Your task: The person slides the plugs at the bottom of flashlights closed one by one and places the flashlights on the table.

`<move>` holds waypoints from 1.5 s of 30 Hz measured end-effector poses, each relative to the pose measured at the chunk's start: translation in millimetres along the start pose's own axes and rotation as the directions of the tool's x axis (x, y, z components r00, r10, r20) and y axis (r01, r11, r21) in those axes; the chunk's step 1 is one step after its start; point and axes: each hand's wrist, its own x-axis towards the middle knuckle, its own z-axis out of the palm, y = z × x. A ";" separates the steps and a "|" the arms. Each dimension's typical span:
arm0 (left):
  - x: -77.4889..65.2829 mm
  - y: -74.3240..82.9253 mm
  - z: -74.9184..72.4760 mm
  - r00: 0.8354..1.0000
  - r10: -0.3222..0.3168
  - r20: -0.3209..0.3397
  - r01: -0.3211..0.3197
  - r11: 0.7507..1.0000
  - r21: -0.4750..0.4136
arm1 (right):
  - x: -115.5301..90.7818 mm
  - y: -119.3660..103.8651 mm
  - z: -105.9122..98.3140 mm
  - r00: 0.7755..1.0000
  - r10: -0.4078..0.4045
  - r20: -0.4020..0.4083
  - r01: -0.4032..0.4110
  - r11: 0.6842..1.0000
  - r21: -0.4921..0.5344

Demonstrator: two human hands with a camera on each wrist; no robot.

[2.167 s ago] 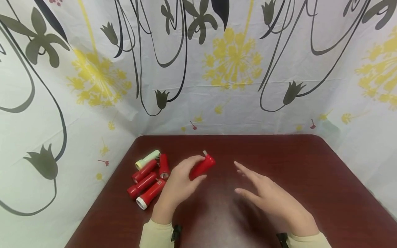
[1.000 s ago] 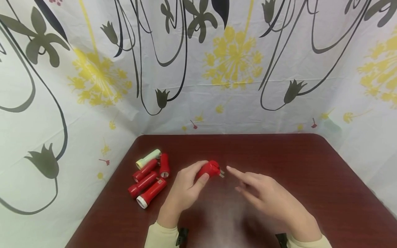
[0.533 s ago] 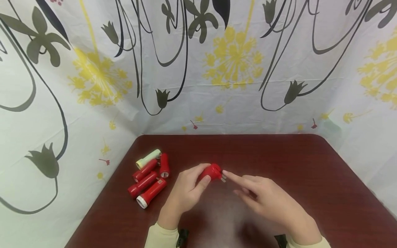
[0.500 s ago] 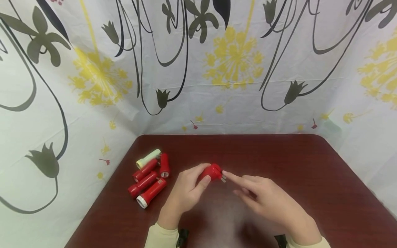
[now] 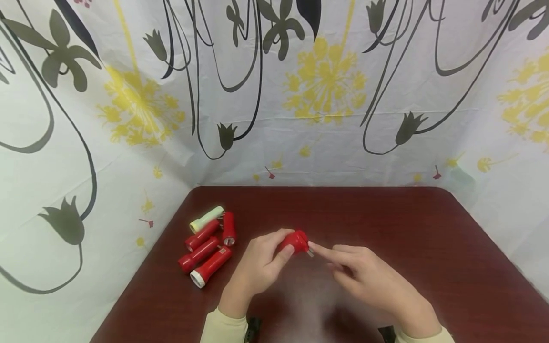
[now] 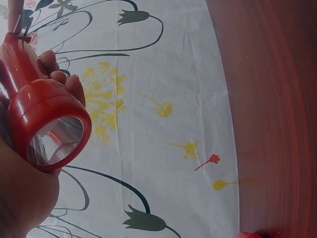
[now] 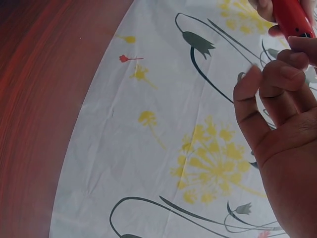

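My left hand (image 5: 259,264) grips a red flashlight (image 5: 295,242) above the middle of the table. Two metal plug prongs stick out of its tail end, which faces right. In the left wrist view, the clear lens (image 6: 57,141) of this flashlight faces the camera, with fingers wrapped behind the body. My right hand (image 5: 364,271) points its straight index finger at the tail, the fingertip (image 5: 312,246) right at the prongs. Its other fingers are loosely bent and hold nothing. The right wrist view catches only part of the red body (image 7: 293,17).
Several flashlights lie grouped at the table's left: a pale green one (image 5: 207,219), a red one with a white head (image 5: 211,267), and other red ones (image 5: 198,254). The dark red-brown table (image 5: 386,214) is bordered by a flower-patterned white cloth (image 5: 266,95).
The left hand has turned the flashlight so its prongs swing from pointing away to pointing right. The right hand has moved left, bringing its index fingertip to the prong end.
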 end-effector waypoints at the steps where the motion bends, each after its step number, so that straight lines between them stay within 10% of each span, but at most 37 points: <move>1: -0.1 0.1 -0.1 1.000 0.000 0.002 0.000 1.000 -0.001 | 0.2 0.1 0.2 1.000 -0.003 0.000 0.003 1.000 0.002; 17: 1.2 3.6 11.2 0.999 0.023 0.023 -0.023 1.000 -0.017 | 3.2 4.4 2.6 0.989 -0.122 -0.086 0.122 0.993 -0.001; 29: -1.5 -2.8 7.1 0.992 -0.123 0.019 0.119 0.980 0.157 | -0.4 5.1 1.4 0.991 0.110 -0.076 -0.127 0.951 -0.280; 37: -7.1 -8.8 2.6 0.964 -0.267 -0.003 0.259 0.931 0.259 | -9.1 20.7 3.2 0.981 0.188 -0.049 -0.194 0.931 -0.309; 45: -10.7 -18.9 2.0 0.896 -0.443 -0.041 0.438 0.863 0.250 | -20.7 31.0 5.9 0.966 0.256 -0.042 -0.256 0.916 -0.310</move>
